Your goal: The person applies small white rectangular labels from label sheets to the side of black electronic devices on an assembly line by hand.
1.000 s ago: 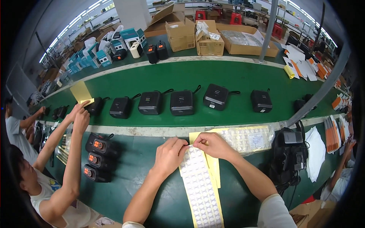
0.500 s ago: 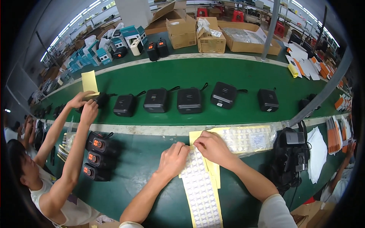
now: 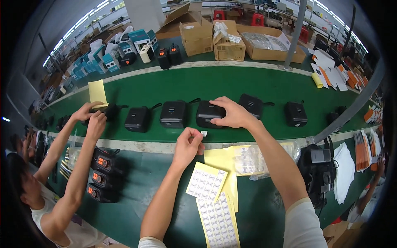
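My right hand (image 3: 232,113) grips a black box-shaped device (image 3: 205,112) on the green belt, thumb at its near side and fingers over its top. Just in front of that device, my left hand (image 3: 188,144) pinches a small white sticker (image 3: 204,133) between thumb and fingertips. Below my hands lies a sheet of small printed stickers (image 3: 218,219) on yellow backing, its upper part (image 3: 206,181) folded over. Yellow backing paper (image 3: 220,157) sits under it. More black devices stand in the row, one (image 3: 173,114) to the left and another (image 3: 251,106) to the right.
Three black devices with orange-lit fronts (image 3: 100,177) stand at left, beside a co-worker whose hands (image 3: 91,113) work on another device. A plastic-wrapped pack of sticker sheets (image 3: 251,159) lies under my right forearm. A metal post (image 3: 351,101) and a black bag-like item (image 3: 316,173) stand at right.
Both hands have left the sticker sheet and moved up to the belt. The left now carries a sticker; the right has taken hold of a device. The sheet's top has folded over.
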A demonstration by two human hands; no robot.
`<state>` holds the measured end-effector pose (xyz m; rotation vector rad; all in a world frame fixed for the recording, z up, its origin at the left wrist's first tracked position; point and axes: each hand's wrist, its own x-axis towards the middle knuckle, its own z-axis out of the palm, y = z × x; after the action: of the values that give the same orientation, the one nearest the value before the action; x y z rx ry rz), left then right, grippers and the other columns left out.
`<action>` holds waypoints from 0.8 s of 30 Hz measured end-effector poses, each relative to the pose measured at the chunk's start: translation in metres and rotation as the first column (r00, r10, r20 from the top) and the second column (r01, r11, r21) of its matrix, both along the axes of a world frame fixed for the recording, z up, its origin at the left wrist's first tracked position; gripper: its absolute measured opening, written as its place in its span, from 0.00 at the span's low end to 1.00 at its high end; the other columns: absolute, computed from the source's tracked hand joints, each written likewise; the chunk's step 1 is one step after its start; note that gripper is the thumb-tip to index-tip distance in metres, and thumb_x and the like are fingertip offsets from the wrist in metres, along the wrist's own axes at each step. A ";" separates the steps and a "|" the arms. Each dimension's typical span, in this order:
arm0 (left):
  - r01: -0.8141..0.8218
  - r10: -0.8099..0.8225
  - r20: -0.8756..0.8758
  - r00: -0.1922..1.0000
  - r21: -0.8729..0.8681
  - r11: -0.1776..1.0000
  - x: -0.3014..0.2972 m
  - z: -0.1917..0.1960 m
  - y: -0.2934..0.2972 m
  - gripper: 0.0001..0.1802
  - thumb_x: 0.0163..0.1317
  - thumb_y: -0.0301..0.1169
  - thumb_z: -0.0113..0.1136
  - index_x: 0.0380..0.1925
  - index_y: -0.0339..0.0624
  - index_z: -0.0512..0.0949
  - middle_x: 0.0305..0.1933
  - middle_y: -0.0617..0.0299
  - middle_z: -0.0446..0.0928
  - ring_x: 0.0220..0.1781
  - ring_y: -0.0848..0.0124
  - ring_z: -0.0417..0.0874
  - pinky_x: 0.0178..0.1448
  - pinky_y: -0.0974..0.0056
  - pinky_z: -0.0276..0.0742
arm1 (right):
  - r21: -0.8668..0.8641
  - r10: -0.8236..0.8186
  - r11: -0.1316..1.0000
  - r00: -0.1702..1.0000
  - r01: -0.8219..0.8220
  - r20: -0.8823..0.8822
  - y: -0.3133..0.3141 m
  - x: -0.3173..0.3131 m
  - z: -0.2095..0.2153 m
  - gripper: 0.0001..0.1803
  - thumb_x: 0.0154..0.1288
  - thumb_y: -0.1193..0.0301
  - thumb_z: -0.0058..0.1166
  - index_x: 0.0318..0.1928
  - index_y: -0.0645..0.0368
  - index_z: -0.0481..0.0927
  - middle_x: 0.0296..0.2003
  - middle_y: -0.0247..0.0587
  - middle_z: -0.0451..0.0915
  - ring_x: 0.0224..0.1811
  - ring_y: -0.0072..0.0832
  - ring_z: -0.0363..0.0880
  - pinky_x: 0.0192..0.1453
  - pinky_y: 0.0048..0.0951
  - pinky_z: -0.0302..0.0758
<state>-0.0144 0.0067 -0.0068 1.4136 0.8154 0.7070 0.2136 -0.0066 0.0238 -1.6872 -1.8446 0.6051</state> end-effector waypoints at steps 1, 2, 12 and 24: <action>-0.020 0.020 -0.037 0.999 0.001 1.000 0.004 -0.001 0.000 0.06 0.70 0.28 0.51 0.35 0.38 0.69 0.27 0.62 0.74 0.26 0.76 0.78 0.26 0.71 0.74 | -0.008 -0.001 1.000 1.000 0.001 -0.001 0.000 0.001 0.000 0.39 0.52 0.59 0.67 0.64 0.57 0.70 0.63 0.51 0.66 0.64 0.44 0.68 0.67 0.34 0.66; -0.043 0.043 0.004 0.999 0.016 0.999 0.009 -0.007 0.002 0.05 0.69 0.27 0.51 0.35 0.37 0.70 0.28 0.62 0.75 0.27 0.76 0.79 0.26 0.71 0.76 | -0.001 -0.018 1.000 1.000 0.018 -0.013 0.001 0.002 -0.001 0.38 0.52 0.58 0.67 0.63 0.57 0.72 0.61 0.50 0.68 0.62 0.43 0.70 0.65 0.34 0.68; -0.248 0.245 0.067 0.967 0.041 0.968 0.044 -0.015 0.000 0.07 0.68 0.28 0.55 0.35 0.34 0.74 0.31 0.61 0.79 0.30 0.76 0.82 0.31 0.70 0.80 | -0.004 -0.070 0.998 0.996 0.070 -0.049 -0.005 0.009 -0.005 0.36 0.53 0.58 0.67 0.62 0.58 0.74 0.58 0.49 0.71 0.57 0.40 0.74 0.60 0.32 0.72; -0.320 0.313 0.077 0.947 0.098 0.942 0.065 -0.021 -0.010 0.07 0.66 0.28 0.58 0.33 0.35 0.76 0.29 0.62 0.79 0.30 0.77 0.81 0.32 0.71 0.79 | -0.031 -0.112 0.993 0.993 0.111 -0.049 -0.018 0.020 -0.003 0.37 0.53 0.57 0.66 0.63 0.57 0.73 0.58 0.48 0.71 0.53 0.37 0.76 0.57 0.31 0.73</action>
<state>0.0501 -0.0032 -0.0277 1.3640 0.9805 1.0506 0.2337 -0.0247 0.0211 -1.7640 -1.7018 0.6244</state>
